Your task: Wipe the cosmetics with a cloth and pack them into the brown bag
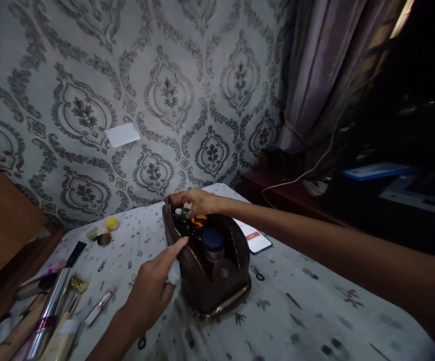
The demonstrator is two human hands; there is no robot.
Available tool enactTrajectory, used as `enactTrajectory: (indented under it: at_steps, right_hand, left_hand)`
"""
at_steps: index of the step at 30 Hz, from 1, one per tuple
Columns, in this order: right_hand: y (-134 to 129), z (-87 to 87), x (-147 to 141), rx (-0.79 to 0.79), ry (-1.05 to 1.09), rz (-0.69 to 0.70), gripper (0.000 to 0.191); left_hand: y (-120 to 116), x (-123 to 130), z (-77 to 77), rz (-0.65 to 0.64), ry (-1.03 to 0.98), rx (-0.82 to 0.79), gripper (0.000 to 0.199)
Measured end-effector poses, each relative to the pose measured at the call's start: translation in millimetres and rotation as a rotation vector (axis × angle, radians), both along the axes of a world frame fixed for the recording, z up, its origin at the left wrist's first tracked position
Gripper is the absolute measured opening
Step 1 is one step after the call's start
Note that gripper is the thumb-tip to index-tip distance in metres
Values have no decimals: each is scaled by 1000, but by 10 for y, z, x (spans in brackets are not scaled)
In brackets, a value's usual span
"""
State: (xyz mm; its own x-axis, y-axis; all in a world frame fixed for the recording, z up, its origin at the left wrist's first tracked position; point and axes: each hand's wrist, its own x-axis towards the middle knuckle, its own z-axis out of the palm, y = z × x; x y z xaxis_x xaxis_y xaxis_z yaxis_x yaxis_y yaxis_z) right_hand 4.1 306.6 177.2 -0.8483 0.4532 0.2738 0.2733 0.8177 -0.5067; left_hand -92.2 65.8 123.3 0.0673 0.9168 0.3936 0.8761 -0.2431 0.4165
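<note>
While the brown bag [217,286] stands unzipped on the patterned cloth [288,306], both of the person's hands work at it. Over its far end, the right hand [201,202] dips its fingers among the contents, close to a small green item [184,215] and a white cap [178,212]; whether those fingers have closed on anything cannot be told. On the bag's left side, the left hand [147,288] points its index finger against the rim and seems to keep a crumpled white piece [173,272] in a narrow hold between finger and thumb. Inside the bag, a blue-lidded jar [213,241] sits toward the near end, with something orange [199,220] behind it. To the bag's right lies a phone [258,244]; well off to its left are a silver tube [51,296] and a small pink tube [100,306], with a yellow lid [112,223] farther back. Judging by the posture, the step in hand is a reach into the bag, one side steadied; the next move calls for a sure pinch on a single piece and clearance past the zip edges.
</note>
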Motion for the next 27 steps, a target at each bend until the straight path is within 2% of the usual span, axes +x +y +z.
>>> enactTrajectory:
  at_steps: [5,18,27]
  right_hand:
    - [-56,33,18,20,-173,-4,27]
    - [-96,57,-67,85,-197,-42,26]
    - [-100,83,5,129,-217,-12,30]
  left_hand:
    - [8,1,0,4,-7,-8,92]
    - [29,11,-21,-8,-35,12,87]
    - [31,8,-4,3,-51,-22,90]
